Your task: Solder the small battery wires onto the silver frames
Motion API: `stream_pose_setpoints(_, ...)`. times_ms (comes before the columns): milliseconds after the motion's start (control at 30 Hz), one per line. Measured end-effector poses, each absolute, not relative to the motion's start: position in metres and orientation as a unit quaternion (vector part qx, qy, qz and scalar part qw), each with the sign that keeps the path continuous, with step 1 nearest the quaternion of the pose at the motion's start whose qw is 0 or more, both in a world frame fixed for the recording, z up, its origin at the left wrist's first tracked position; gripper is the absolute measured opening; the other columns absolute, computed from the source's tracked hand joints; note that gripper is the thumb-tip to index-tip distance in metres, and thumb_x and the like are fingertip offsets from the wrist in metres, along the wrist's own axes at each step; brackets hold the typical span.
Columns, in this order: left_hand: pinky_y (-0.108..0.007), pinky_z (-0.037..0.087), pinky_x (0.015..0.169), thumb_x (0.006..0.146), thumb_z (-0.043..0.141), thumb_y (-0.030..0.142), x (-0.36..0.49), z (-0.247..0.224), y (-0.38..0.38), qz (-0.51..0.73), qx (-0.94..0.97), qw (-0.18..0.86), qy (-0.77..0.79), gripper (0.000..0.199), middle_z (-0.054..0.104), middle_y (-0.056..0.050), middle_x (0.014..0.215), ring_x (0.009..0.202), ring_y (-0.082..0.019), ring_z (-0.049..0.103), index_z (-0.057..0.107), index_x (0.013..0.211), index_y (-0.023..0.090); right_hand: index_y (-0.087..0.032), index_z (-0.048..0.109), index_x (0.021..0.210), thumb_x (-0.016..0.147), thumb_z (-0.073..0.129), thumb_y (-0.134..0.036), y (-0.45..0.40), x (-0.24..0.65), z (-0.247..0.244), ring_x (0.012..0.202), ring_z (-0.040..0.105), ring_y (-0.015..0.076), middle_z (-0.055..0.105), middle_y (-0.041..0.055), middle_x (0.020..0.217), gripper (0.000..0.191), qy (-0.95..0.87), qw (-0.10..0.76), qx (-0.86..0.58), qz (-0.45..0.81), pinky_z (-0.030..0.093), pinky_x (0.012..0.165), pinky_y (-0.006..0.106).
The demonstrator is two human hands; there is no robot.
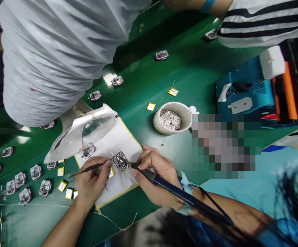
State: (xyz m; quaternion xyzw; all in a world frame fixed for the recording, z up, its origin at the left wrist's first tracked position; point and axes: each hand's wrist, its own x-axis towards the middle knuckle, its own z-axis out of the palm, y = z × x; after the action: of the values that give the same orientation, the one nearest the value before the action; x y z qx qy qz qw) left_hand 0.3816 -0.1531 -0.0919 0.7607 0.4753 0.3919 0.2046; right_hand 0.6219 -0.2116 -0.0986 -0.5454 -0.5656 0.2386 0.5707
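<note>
While the left hand (92,183) pinches a slim dark probe (88,169) in its fingers (105,164), the right hand (155,168) grips a soldering iron (169,187), its tip touching a small metal-framed module (120,161) on white paper (123,140) atop the green table (190,68); labels on nearby yellow cells (62,185) are too small to read.

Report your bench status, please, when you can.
Left hand holding tweezers; right hand, soldering iron, tip at metal-framed module on paper sheet; clear plastic hood alongside, not blocking.

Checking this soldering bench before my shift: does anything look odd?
The clear plastic shield on the white ducting looks crumpled and warped, drooping over the paper sheet beside the soldering; the duct also has a small red mark.
</note>
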Motion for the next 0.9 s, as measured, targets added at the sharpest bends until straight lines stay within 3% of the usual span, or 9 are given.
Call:
stream_pose_setpoints(167, -0.032, 0.078, 0.078, 0.107, 0.091, 0.032, 0.3818, -0.0896, -0.1524, 0.385, 0.758, 0.199, 0.488, 0.009, 0.092, -0.005, 0.096, 0.084, -0.022, 0.092, 0.09, 0.103, 0.024, -0.032, 0.06, 0.095, 0.092, 0.084, -0.02, -0.2118, 0.6229, -0.098, 0.063, 0.075, 0.0229, 0.07, -0.0064, 0.076, 0.027, -0.57, 0.566, -0.545, 0.24, 0.076, 0.104, 0.065)
stream_pose_setpoints(467, -0.033, 0.079, 0.078, 0.108, 0.09, 0.025, 0.384, -0.0933, -0.1556, 0.395, 0.76, 0.237, 0.459, 0.003, 0.094, -0.005, 0.1, 0.087, -0.023, 0.093, 0.091, 0.11, 0.026, -0.032, 0.058, 0.098, 0.095, 0.08, -0.019, -0.2126, 0.6222, -0.0998, 0.066, 0.076, 0.0214, 0.069, -0.0079, 0.078, 0.026, -0.58, 0.558, -0.543, 0.24, 0.075, 0.105, 0.063)
stream_pose_setpoints(700, -0.032, 0.079, 0.077, 0.107, 0.091, 0.024, 0.3844, -0.0926, -0.1549, 0.389, 0.77, 0.215, 0.458, 0.003, 0.093, -0.005, 0.099, 0.086, -0.023, 0.093, 0.091, 0.11, 0.027, -0.033, 0.057, 0.099, 0.093, 0.083, -0.021, -0.2125, 0.6218, -0.0998, 0.065, 0.076, 0.0248, 0.07, -0.0051, 0.076, 0.03, -0.586, 0.551, -0.541, 0.248, 0.073, 0.104, 0.071)
stream_pose_setpoints(900, -0.031, 0.079, 0.079, 0.108, 0.09, 0.025, 0.3834, -0.0927, -0.1542, 0.382, 0.78, 0.201, 0.454, 0.003, 0.093, -0.006, 0.1, 0.086, -0.022, 0.093, 0.091, 0.11, 0.025, -0.033, 0.057, 0.099, 0.094, 0.082, -0.019, -0.2121, 0.6211, -0.1011, 0.065, 0.076, 0.0238, 0.07, -0.0067, 0.077, 0.029, -0.593, 0.546, -0.535, 0.251, 0.071, 0.105, 0.069)
